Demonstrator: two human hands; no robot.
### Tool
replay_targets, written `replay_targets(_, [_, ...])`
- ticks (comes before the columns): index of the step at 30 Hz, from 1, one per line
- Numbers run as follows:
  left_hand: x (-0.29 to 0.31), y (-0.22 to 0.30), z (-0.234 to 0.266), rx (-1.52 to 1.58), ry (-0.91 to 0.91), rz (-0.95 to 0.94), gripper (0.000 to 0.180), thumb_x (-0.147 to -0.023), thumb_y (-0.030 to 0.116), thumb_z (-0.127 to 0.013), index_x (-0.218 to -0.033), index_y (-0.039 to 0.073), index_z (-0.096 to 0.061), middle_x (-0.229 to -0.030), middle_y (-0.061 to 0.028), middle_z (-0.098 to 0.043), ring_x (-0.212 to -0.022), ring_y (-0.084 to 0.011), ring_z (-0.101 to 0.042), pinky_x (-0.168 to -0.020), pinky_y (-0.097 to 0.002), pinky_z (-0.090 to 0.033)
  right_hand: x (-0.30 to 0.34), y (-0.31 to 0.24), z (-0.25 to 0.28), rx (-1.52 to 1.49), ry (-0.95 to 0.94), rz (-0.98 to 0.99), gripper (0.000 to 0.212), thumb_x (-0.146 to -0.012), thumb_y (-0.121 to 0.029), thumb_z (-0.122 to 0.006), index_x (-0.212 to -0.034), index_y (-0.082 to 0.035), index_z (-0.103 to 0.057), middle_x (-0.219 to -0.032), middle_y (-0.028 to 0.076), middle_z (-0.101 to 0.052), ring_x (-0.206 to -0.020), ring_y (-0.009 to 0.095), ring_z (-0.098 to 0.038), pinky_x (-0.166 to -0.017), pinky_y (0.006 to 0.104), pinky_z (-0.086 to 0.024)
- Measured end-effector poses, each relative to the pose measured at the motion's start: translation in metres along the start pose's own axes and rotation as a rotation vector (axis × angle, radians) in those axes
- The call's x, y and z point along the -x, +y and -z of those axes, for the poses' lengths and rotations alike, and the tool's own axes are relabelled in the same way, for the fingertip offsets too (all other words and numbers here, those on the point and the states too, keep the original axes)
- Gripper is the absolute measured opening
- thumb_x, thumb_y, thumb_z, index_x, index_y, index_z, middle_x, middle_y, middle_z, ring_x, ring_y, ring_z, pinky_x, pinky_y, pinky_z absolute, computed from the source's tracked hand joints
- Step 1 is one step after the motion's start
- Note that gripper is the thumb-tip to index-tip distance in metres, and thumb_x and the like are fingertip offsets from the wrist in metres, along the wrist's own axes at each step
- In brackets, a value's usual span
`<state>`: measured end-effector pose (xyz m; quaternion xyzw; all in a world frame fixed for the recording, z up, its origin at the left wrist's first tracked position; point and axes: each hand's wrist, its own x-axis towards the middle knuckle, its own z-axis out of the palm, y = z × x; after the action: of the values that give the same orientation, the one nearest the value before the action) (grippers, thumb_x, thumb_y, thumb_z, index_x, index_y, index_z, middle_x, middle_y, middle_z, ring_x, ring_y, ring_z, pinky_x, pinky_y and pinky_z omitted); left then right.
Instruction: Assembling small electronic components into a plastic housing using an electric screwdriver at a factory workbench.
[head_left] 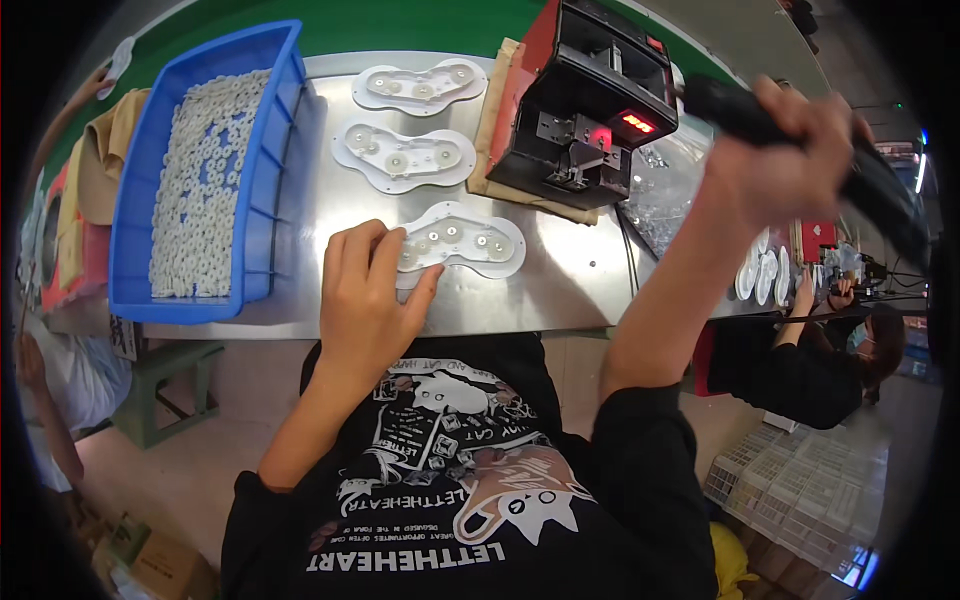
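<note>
At the left of the frame, a blue plastic bin (268,200) holds many small white rings (205,185). Right of it, the left hand (366,285) has its fingers and thumb closed on the left end of a white wavy plastic housing (468,245), which lies on the metal tabletop (565,300) at the centre. Two similar housings (403,158) lie above it, well apart from the hand. At upper centre, a red-and-black machine (590,100) with a lit display stands on a wooden board (495,185). At upper right, the blurred right hand (790,165) is wrapped around a long black handle (735,110); whether that joins the machine, I cannot tell. A co-worker (810,375) sits at the right.
</note>
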<state>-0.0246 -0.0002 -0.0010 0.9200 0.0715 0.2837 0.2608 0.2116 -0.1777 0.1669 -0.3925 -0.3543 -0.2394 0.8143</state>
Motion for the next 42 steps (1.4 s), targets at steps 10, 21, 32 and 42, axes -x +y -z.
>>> replay_targets(10, [0.001,0.002,0.000,-0.014,-0.025,0.010,0.044,-0.076,0.016,-0.083,-0.108,-0.007,-0.065,-0.110,-0.0183,-0.059,-0.100,-0.0348,-0.055,-0.086,-0.0428,-0.049,0.062,0.010,-0.014,0.233,-0.175,-0.147,0.029,-0.090,0.007,-0.065,-0.116,0.003,-0.055,-0.067,0.006,-0.056,-0.049,0.013,-0.050,-0.048,0.0337,-0.045])
replay_targets(21, [0.000,-0.002,-0.004,0.028,0.002,0.014,0.042,-0.077,0.022,-0.083,-0.106,-0.003,-0.065,-0.107,-0.0151,-0.059,-0.100,-0.0331,-0.056,-0.088,-0.0420,-0.047,0.120,0.001,-0.052,0.034,-0.449,-0.343,0.042,-0.092,0.007,-0.057,-0.131,-0.002,-0.046,-0.077,0.007,-0.056,-0.048,0.012,-0.045,-0.049,0.0329,-0.044])
replay_targets(32, [0.003,-0.003,0.001,0.025,0.036,0.027,0.040,-0.073,0.023,-0.084,-0.098,-0.001,-0.064,-0.105,-0.0127,-0.058,-0.099,-0.0319,-0.056,-0.085,-0.0409,-0.048,0.156,0.018,-0.069,0.033,-0.450,-0.551,0.038,-0.091,0.011,-0.058,-0.125,-0.004,-0.047,-0.074,0.005,-0.054,-0.049,0.013,-0.046,-0.052,0.0360,-0.046])
replay_targets(42, [0.003,-0.003,-0.001,0.046,0.029,0.035,0.039,-0.073,0.022,-0.083,-0.097,-0.002,-0.063,-0.106,-0.0122,-0.057,-0.100,-0.0315,-0.055,-0.087,-0.0403,-0.048,0.160,0.022,-0.067,0.004,-0.481,-0.517,0.035,-0.093,0.008,-0.055,-0.124,-0.005,-0.044,-0.071,0.006,-0.052,-0.048,0.013,-0.044,-0.052,0.0360,-0.046])
